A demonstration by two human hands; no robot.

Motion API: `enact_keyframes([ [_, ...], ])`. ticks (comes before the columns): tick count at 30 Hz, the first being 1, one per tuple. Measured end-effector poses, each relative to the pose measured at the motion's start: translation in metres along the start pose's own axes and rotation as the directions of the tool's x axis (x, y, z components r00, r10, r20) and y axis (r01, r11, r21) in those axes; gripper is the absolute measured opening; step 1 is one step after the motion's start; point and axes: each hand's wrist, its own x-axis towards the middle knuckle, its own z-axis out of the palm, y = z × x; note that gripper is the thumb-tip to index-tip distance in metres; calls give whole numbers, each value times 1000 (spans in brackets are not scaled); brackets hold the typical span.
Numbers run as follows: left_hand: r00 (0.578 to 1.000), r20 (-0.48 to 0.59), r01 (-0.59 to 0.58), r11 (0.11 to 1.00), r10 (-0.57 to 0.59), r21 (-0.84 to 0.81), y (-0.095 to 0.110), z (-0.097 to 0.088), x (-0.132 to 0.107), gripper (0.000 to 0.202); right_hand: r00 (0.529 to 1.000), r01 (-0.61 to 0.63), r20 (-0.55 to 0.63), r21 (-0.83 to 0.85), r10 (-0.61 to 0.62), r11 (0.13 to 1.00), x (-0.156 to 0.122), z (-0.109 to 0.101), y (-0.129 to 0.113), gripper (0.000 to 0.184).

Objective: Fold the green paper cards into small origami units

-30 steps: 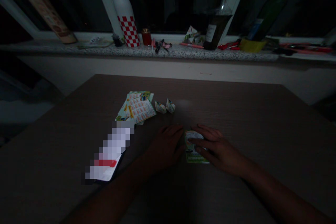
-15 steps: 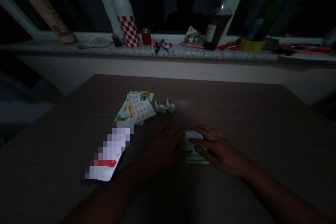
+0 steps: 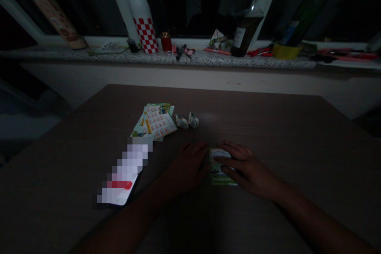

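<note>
A small green-and-white printed paper [image 3: 220,179] lies flat on the table. The spread fingers of my right hand [image 3: 248,170] rest across it, covering part of its right side. My left hand [image 3: 190,162] lies palm down along the paper's left edge, fingers stretched forward; it is dark, and I cannot tell whether its fingertips touch the paper. Just beyond my left hand stand two small folded paper shapes [image 3: 187,121]. Left of these is a loose stack of similar printed papers [image 3: 159,124] with calendar-like grids.
A phone [image 3: 123,178] with a lit, blurred-out screen lies left of my left forearm. Behind the brown table [image 3: 282,127], a granite windowsill [image 3: 202,60] holds a red-checkered white bottle [image 3: 145,31], a red jar [image 3: 166,42], a dark cup [image 3: 242,35] and a green bottle [image 3: 309,12].
</note>
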Motion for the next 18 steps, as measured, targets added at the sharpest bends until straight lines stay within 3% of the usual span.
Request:
enact_keyframes([
  [18,1000,-23,-6,1000,6,1,-1,2,0,44,1000,9,-11,3,-9,1000,-1,2,1,34],
])
